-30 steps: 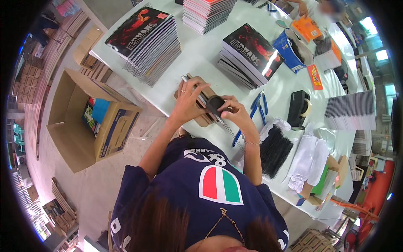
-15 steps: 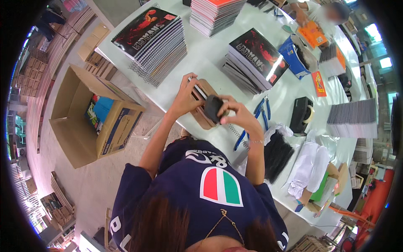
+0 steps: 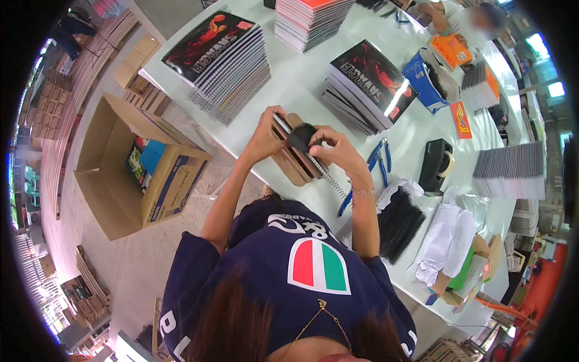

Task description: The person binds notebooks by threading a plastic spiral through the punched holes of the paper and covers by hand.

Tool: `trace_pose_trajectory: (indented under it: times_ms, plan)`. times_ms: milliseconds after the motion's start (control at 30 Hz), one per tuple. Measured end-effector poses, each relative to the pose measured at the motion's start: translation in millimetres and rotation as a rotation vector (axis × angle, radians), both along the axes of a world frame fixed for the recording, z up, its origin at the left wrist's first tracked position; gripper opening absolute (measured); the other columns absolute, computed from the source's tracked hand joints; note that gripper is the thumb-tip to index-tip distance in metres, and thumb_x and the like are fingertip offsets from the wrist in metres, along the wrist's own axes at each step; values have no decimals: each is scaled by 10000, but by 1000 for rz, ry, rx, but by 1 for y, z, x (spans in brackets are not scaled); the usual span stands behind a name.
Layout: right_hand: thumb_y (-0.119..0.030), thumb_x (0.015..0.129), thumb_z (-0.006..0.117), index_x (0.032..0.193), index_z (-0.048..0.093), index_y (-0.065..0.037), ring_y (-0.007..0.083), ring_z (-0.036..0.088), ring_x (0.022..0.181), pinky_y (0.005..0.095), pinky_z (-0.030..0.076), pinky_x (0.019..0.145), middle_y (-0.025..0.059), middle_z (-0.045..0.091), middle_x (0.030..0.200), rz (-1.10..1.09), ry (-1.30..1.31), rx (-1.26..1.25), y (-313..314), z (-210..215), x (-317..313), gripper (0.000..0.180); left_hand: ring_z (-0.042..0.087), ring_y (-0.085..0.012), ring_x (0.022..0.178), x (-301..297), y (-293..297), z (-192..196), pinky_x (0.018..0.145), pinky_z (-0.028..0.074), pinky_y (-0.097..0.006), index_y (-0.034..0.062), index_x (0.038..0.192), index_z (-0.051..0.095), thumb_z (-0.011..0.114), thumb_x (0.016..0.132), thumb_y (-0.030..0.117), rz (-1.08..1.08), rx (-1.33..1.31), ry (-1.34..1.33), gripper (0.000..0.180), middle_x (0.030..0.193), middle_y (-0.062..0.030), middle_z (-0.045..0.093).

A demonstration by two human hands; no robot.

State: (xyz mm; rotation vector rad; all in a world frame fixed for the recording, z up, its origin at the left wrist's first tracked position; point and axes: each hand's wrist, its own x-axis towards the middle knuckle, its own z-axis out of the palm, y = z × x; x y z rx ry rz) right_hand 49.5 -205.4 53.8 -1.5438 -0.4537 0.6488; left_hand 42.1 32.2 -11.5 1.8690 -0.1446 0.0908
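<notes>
My left hand [image 3: 267,137] grips the far left end of a notebook [image 3: 281,123] set on edge in a brown wooden holder [image 3: 287,168] near the table's front edge. My right hand [image 3: 339,152] is closed on a dark rounded object [image 3: 300,138], whose exact kind I cannot make out, held against the notebook's spine. A wire spiral coil [image 3: 333,183] runs along that spine and sticks out past its near right end. Blue-handled pliers [image 3: 379,160] lie to the right of my right hand.
Stacks of spiral notebooks [image 3: 232,66] and bound pages [image 3: 365,90] stand beyond my hands. A tape dispenser [image 3: 434,166], black coils [image 3: 400,223] and white wrapped bundles [image 3: 443,235] lie to the right. An open cardboard box [image 3: 175,187] sits left. Across the table, another person handles orange notebooks [image 3: 451,49].
My right hand has moved the dark object slightly up and left along the notebook's spine, uncovering more of the coil. My left hand has barely moved.
</notes>
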Motion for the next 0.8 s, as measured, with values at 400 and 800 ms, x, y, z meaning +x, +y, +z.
trace_pose_trajectory:
  times_ms: [400, 800]
  plan:
    - [-391, 821, 746, 904, 640, -28, 70, 486, 766, 235, 405, 699, -35, 569, 841, -42, 60, -49, 7, -20, 38, 387, 484, -173, 997, 14, 4, 20, 926, 386, -299, 126, 1276, 393, 813, 644, 30, -100, -98, 158, 765, 1037, -35, 446]
    - [-476, 867, 667, 946, 638, -22, 104, 485, 766, 275, 429, 717, -7, 570, 823, 31, -69, -198, 26, -20, 39, 462, 463, -148, 1070, 22, 21, 8, 946, 370, -270, 115, 1237, 475, 725, 699, -29, -211, -226, 147, 610, 1094, -13, 451]
